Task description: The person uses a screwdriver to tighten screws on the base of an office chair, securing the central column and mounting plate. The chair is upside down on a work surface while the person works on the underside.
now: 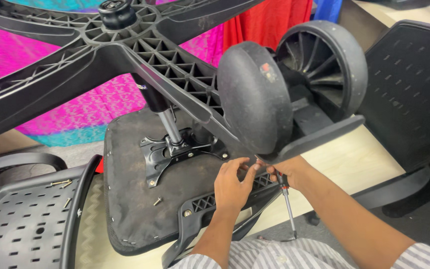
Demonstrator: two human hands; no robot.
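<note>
Your left hand sits on the underside of the upturned office chair seat, its fingers curled and pinching at a spot beside the black armrest bracket; what they pinch is too small to tell. Your right hand is clenched around a screwdriver, red at the handle, its shaft pointing down toward your striped shirt. The chair lies upside down on the pale tabletop, its star base and caster wheel looming above your hands. Loose screws rest on the perforated backrest at left.
</note>
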